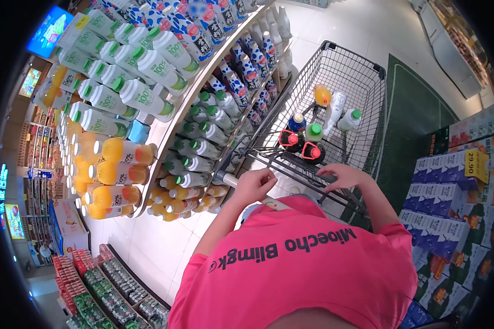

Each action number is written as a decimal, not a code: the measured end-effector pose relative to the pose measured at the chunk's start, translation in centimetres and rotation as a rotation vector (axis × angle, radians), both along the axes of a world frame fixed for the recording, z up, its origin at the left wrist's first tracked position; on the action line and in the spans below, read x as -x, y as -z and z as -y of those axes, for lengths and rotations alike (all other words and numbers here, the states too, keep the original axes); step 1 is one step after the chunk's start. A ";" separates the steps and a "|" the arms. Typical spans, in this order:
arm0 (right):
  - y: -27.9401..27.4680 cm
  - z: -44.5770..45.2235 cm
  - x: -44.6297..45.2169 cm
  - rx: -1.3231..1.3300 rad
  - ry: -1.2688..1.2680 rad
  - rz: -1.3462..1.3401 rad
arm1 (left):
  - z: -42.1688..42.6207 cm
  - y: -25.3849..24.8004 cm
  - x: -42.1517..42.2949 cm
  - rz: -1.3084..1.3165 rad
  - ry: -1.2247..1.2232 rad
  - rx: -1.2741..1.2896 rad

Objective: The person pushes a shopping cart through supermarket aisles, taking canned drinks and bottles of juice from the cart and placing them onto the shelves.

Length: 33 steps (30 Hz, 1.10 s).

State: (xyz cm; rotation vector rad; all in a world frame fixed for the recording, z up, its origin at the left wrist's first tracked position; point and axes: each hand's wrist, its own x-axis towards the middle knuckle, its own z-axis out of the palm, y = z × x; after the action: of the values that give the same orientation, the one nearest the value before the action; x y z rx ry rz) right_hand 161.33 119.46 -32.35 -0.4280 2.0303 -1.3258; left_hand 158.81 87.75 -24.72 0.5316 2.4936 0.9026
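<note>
My left hand (256, 183) is above the left end of the cart's handle (228, 178), its fingers curled together with nothing visible in them. Over the right part of the handle side, my right hand (343, 178) has thumb and fingers apart and holds nothing. Just beyond both hands stands a wire shopping cart (362, 66). Inside it are two dark bottles with red carry rings (313, 152), a green-capped bottle (314, 131), a blue bottle (297, 122), an orange bottle (322, 96), a white bottle lying tilted (336, 107) and another green-capped white bottle (349, 119).
Shelves of green-capped white bottles (148, 98) and orange juice bottles (118, 170) rise at the left. Stacked purple-and-white cartons (433, 200) with a yellow price sign (476, 165) line the right. A green floor mat (409, 109) lies beside the cart. Packaged goods (101, 285) fill the lower left.
</note>
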 end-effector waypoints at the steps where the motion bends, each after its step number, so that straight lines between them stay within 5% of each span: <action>1: 0.3 -0.1 0.5 0.067 -0.003 0.039 | 0.4 0.5 -0.1 0.070 -0.101 -0.182; 4: 1.7 0.3 2.2 0.184 0.078 0.125 | 2.1 0.7 -0.8 -0.038 -0.142 -0.189; 8: 4.2 1.1 4.0 -0.069 0.184 0.029 | 3.1 0.2 -1.7 -0.309 0.134 -0.096; 15: 7.4 2.8 3.5 -0.243 0.086 -0.054 | 2.3 0.4 -2.6 -0.383 0.150 0.011; 24: 4.2 2.5 -2.0 -0.393 0.087 -0.152 | 1.5 1.5 -2.2 -0.519 0.169 0.065; 29: -0.6 0.6 -6.8 -0.495 0.294 -0.075 | 1.7 2.1 -2.4 -0.551 0.176 0.119; 33: -0.7 0.2 -12.4 -0.578 0.553 -0.269 | 2.1 2.7 -2.3 -0.621 0.212 0.039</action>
State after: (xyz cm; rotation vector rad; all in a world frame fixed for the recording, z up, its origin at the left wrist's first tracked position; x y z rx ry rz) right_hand 173.71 119.30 -31.65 0.2528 2.7568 -0.9189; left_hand 161.09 85.65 -27.46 1.1887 2.8993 0.6739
